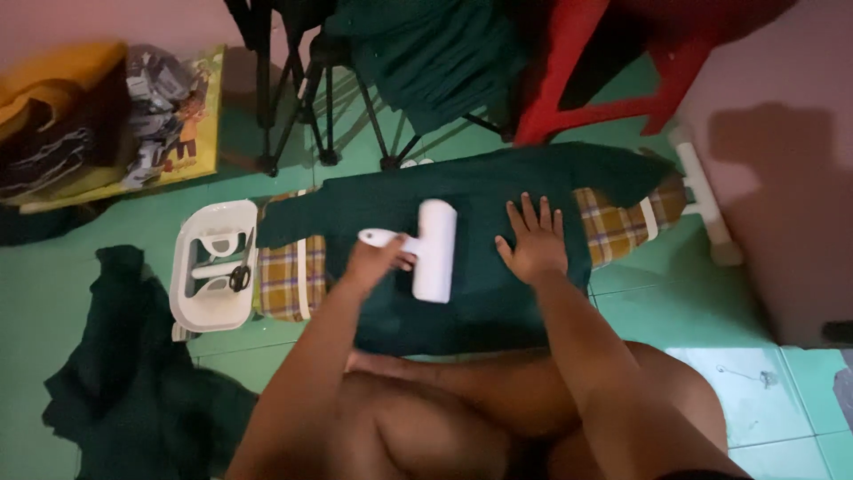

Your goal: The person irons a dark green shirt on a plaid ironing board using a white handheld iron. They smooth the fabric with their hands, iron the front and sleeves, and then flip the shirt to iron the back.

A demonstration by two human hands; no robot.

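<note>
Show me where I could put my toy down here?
Bare green floor lies left of the white tray, and pale tiles right of the knees. The ironing board is crowded: dark green garment, lint roller, both hands.

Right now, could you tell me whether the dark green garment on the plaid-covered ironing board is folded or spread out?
Spread flat: the dark green garment lies across the plaid-covered ironing board, right hand pressing it, left hand holding the white lint roller.

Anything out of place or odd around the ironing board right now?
A dark green garment lies crumpled on the floor left of the board, not folded or stacked. Scissors sit loose in the white tray at the board's end. On the board, the green cloth lies flat under the lint roller; nothing spilled.
</note>
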